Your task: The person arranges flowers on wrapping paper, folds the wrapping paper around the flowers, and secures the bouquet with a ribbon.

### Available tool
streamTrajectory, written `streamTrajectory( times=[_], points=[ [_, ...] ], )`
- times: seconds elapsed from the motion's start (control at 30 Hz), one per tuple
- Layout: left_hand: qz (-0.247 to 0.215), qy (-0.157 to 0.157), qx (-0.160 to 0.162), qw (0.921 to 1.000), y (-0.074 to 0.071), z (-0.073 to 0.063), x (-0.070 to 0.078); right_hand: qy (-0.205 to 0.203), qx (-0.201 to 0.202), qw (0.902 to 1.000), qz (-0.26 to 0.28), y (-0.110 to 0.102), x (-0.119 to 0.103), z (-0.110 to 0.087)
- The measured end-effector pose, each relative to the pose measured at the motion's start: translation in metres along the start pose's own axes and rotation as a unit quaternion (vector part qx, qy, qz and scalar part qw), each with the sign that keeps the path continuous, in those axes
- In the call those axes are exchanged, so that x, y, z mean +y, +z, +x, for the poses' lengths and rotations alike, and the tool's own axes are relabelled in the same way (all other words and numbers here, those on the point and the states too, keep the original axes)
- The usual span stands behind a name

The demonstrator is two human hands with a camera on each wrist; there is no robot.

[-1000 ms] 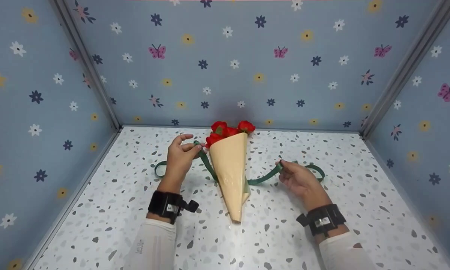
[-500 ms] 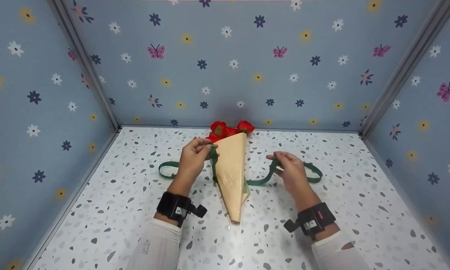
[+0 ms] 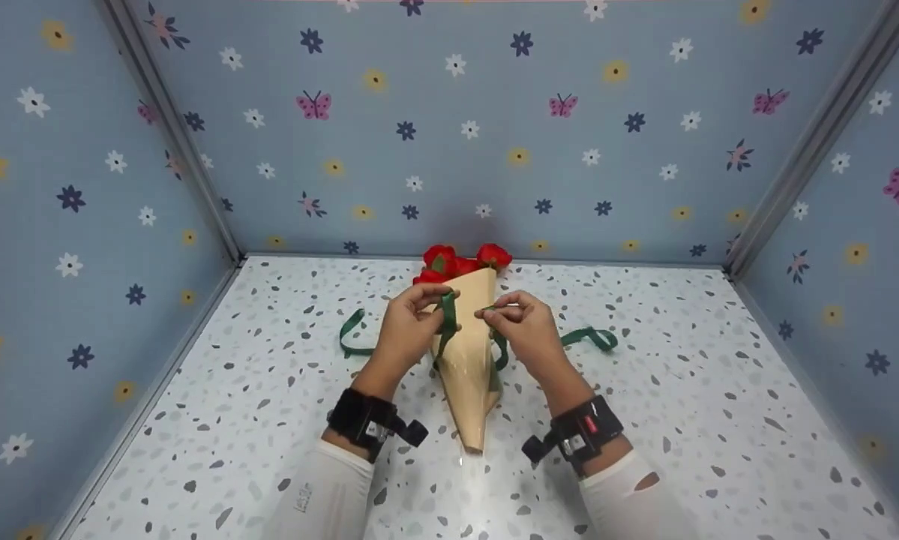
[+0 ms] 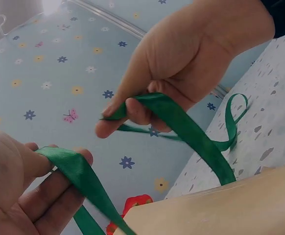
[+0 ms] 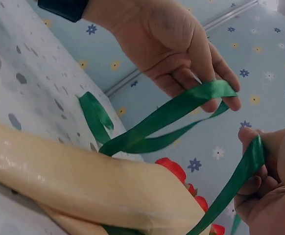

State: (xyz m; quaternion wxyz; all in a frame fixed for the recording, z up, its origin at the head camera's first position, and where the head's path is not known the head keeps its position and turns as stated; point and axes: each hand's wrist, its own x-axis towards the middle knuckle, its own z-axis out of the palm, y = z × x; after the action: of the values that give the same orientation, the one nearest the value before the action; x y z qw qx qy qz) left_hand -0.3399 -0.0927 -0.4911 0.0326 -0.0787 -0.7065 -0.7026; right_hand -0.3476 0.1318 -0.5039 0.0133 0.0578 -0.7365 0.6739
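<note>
A bouquet of red flowers (image 3: 493, 255) lies on the table in a cone of cream wrapping paper (image 3: 465, 382), its tip towards me. A green satin ribbon (image 3: 448, 311) passes beneath the cone and rises on both sides. My left hand (image 3: 410, 326) pinches the left length of it just above the paper. The right length is pinched between thumb and fingers of my right hand (image 3: 530, 330), close by on the other side. Both wrist views show the ribbon (image 4: 186, 125) looping over the fingertips, the hands apart. Part of the flowers is hidden behind the wrap.
Loose ribbon tails curl on the speckled white table (image 3: 269, 420), one left of the hands and another to the right. Blue flower-patterned panels (image 3: 464, 150) enclose the back and both sides, with grey metal strips (image 3: 786, 157) at the corners.
Both hands have come inward over the bouquet, the left moving right and the right moving left, each bringing its ribbon length. The loose tails have been drawn inward too. The bouquet stays in place.
</note>
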Motion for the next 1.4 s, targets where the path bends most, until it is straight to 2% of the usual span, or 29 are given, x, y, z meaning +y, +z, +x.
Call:
streamTrajectory(
  times=[0.07,0.23,0.37,0.5,0.6,0.67,0.77,0.87,0.97,1.17,1.3,1.4],
  points=[
    [0.014,0.002,-0.001,0.9999,0.003,-0.002,-0.003,0.006,-0.015,0.9998,0.015,0.005,0.001,-0.001],
    [0.071,0.011,-0.007,0.9974,0.006,-0.006,-0.005,0.039,-0.027,0.9989,0.005,0.013,0.001,-0.003],
    [0.108,0.002,-0.015,0.994,0.005,-0.005,-0.004,0.069,-0.054,0.996,0.02,0.016,-0.002,-0.004],
    [0.123,-0.001,-0.048,0.9913,0.003,-0.005,-0.004,0.072,-0.073,0.9945,0.023,0.019,-0.002,-0.005],
    [0.123,0.004,-0.077,0.9894,0.003,-0.005,-0.005,0.064,-0.065,0.9955,0.027,0.021,-0.001,-0.005],
    [0.134,0.008,-0.084,0.9874,0.003,-0.005,-0.004,0.064,-0.051,0.9959,0.038,0.021,-0.002,-0.005],
    [0.154,0.005,-0.071,0.9855,0.001,-0.005,-0.003,0.063,-0.032,0.9967,0.041,0.021,-0.003,-0.004],
    [0.166,0.008,-0.052,0.9846,-0.002,-0.005,-0.001,0.07,-0.032,0.9965,0.034,0.019,-0.005,-0.004],
    [0.167,0.019,-0.044,0.9848,-0.005,-0.006,0.001,0.087,-0.056,0.9946,0.015,0.017,-0.005,-0.004],
    [0.177,0.033,-0.047,0.9826,-0.005,-0.009,0.006,0.115,-0.138,0.9831,-0.035,0.016,0.0,-0.004],
    [0.181,0.038,-0.039,0.9819,-0.006,-0.011,0.011,0.11,-0.158,0.9813,-0.01,0.014,0.0,-0.004],
    [0.207,0.048,-0.022,0.9768,-0.011,-0.013,0.018,0.12,-0.144,0.9816,0.037,0.013,-0.001,-0.003]
  ],
)
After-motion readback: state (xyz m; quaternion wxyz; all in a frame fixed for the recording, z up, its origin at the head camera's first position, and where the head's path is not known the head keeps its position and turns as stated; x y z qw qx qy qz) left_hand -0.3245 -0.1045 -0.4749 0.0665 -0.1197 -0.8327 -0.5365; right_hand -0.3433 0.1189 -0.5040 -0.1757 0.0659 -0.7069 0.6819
